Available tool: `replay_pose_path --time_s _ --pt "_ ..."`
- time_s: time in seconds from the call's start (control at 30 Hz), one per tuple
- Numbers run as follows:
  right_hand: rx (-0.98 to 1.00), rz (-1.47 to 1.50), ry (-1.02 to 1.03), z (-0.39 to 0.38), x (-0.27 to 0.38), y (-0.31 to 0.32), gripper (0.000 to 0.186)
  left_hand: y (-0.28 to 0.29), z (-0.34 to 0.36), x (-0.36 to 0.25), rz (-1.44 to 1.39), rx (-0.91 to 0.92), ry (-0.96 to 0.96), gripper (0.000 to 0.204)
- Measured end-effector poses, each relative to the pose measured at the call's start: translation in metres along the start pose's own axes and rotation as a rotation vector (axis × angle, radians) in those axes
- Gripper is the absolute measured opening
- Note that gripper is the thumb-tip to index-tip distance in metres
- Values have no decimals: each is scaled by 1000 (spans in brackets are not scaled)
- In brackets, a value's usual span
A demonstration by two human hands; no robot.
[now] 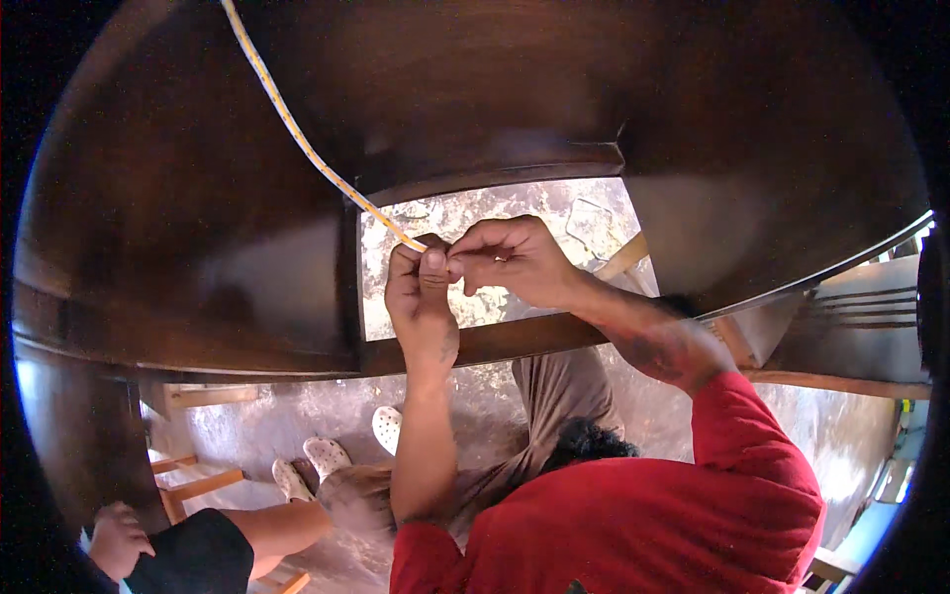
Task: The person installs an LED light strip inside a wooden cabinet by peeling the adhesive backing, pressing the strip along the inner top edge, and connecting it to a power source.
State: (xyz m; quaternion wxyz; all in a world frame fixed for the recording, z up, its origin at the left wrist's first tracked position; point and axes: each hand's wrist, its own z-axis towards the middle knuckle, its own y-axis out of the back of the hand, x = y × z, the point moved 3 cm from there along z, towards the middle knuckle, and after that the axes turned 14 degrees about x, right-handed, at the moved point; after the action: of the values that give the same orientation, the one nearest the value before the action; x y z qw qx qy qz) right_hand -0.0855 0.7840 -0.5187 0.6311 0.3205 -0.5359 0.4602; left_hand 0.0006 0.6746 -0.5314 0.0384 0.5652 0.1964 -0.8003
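Note:
A white-and-yellow cord (309,148) runs down from the upper left over dark wood to my fingers. My left hand (424,292) is closed on the cord near its lower end, the thumb pressed over it. My right hand (520,262) meets it from the right, with thumb and forefinger pinched together beside the left thumb. Whatever the right fingertips grip is too small or too covered to make out. Both hands are held over a four-sided opening in the wood, with pale, mottled ground showing through it.
Dark brown wooden furniture (198,228) surrounds the opening. At lower left another person's hand (121,540) rests by a dark-clothed knee. Light clogs (327,455) are on the floor, near a wooden stool (203,485). Slatted wooden furniture (856,307) stands at the right.

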Motion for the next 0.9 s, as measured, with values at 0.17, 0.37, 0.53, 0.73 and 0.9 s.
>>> replay_pose_path --time_s 0.17,0.37,0.53,0.73,0.9 --pt "17 60 21 2 -2 3 15 -4 1 0 43 13 -42 20" --pt "19 -11 -6 0 0 1 14 -2 0 2 82 -19 -9 19" --pt "14 17 -18 -1 -4 0 13 0 1 9 -244 91 -3 19" --pt "19 4 -51 -1 -1 -2 14 1 0 12 -377 129 26 18" --pt "26 48 -25 -1 -3 -3 15 4 -1 14 -391 101 43 15"
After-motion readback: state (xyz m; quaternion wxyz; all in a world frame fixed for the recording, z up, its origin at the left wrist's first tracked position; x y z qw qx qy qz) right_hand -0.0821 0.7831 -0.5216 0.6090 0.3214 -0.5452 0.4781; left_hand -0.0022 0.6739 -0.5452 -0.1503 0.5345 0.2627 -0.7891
